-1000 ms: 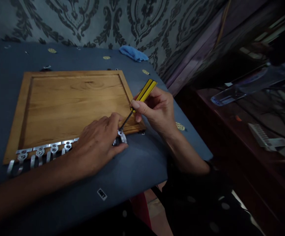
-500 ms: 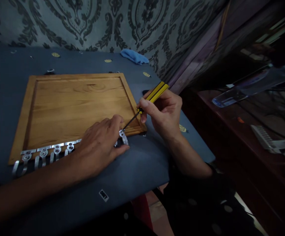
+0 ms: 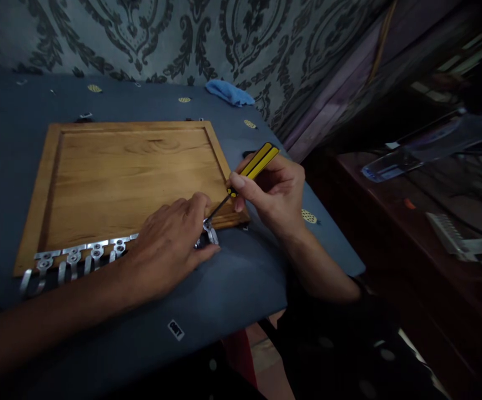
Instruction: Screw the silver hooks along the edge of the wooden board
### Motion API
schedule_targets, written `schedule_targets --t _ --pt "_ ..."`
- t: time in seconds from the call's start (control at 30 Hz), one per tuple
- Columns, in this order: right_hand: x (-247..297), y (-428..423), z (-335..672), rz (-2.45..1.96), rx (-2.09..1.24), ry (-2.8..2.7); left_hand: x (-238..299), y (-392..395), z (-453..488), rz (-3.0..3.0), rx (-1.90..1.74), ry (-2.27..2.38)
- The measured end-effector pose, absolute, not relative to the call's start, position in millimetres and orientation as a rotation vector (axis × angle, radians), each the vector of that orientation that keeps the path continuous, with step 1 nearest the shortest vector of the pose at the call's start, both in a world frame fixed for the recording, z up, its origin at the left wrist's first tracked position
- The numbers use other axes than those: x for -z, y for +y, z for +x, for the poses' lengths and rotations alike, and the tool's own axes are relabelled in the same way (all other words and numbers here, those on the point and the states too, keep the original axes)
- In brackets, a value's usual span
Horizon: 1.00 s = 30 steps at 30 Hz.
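My right hand [image 3: 276, 191] is closed round the yellow and black handle of a screwdriver [image 3: 261, 162]. Its thin shaft slants down to the left, and the tip meets the right end of a metal hook rack [image 3: 72, 258]. Several silver hooks hang along this rack, which lies over the near edge of a framed wooden board [image 3: 132, 166]. My left hand [image 3: 172, 236] grips the rack near its right end, thumb below and fingers above, pressing it to the board. That hand covers the middle of the rack. The screw under the tip is too small to make out.
The board lies on a table with a dark blue cloth [image 3: 224, 289]. A light blue cloth [image 3: 229, 92] lies at the back by the patterned wall. To the right stands a dark red surface [image 3: 374, 194] with a clear plastic object [image 3: 411, 153] and cables.
My right hand and the screwdriver have shifted slightly left and down, and the handle has turned a little. My left hand keeps its hold on the rack.
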State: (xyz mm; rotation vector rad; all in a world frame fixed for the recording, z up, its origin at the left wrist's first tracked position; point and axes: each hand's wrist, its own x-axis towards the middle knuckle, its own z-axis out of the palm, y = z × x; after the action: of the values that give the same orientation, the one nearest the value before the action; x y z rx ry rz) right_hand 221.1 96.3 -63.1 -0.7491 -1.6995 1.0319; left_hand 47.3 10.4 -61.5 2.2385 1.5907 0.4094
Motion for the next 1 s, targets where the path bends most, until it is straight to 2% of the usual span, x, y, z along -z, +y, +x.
schedule_targets --t 0.53,1.0 --pt "56.9 101.5 231.2 -0.555 -1.333 -1.780 63.6 10.4 46.6 2.255 -0.423 1.583" --pt "60.1 95.5 222.5 -0.712 -1.151 -1.730 63.6 10.8 46.1 2.251 -0.426 1.579"
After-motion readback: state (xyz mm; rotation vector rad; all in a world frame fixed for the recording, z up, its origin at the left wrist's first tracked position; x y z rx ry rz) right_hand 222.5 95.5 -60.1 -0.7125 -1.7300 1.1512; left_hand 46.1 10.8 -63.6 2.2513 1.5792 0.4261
